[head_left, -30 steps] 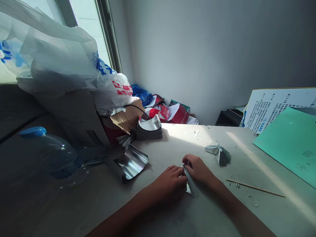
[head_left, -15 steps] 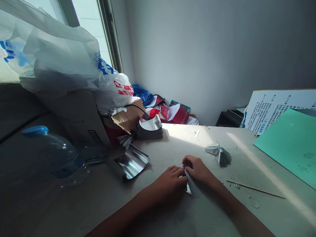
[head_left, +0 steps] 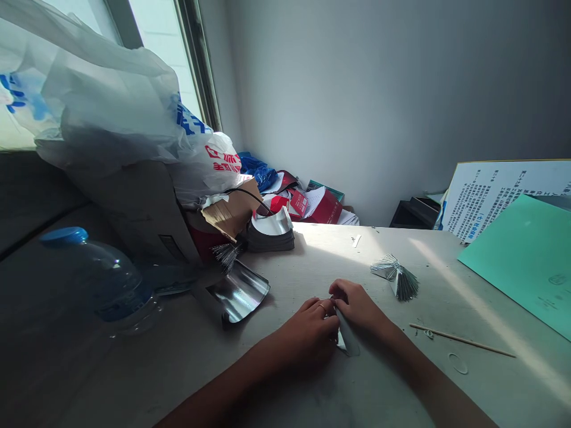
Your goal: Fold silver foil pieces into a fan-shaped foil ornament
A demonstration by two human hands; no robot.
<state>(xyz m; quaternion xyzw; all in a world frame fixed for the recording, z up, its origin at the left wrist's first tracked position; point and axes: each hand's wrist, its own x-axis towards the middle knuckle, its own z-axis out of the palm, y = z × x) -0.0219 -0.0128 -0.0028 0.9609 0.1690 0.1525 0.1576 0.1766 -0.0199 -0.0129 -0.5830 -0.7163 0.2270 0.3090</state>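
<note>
Foil (head_left: 347, 339) stands pinched between the closed fingertips of the left hand (head_left: 317, 326) and right hand (head_left: 352, 302), on the table (head_left: 285, 392).

Stick (head_left: 464, 340) is lying before wire bundle (head_left: 396, 278); bottle (head_left: 104, 282) is being seen left of curved sheet (head_left: 241, 291).

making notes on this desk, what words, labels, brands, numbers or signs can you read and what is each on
"(七)", in blue, on the white board; its black rows are too small.
"全", in red, seemingly, on the small white bag; the rest is creased.
Too blurred, creased, faint or small to read: big bag, bottle, green folder, red card.
No brand or number is legible.
</note>
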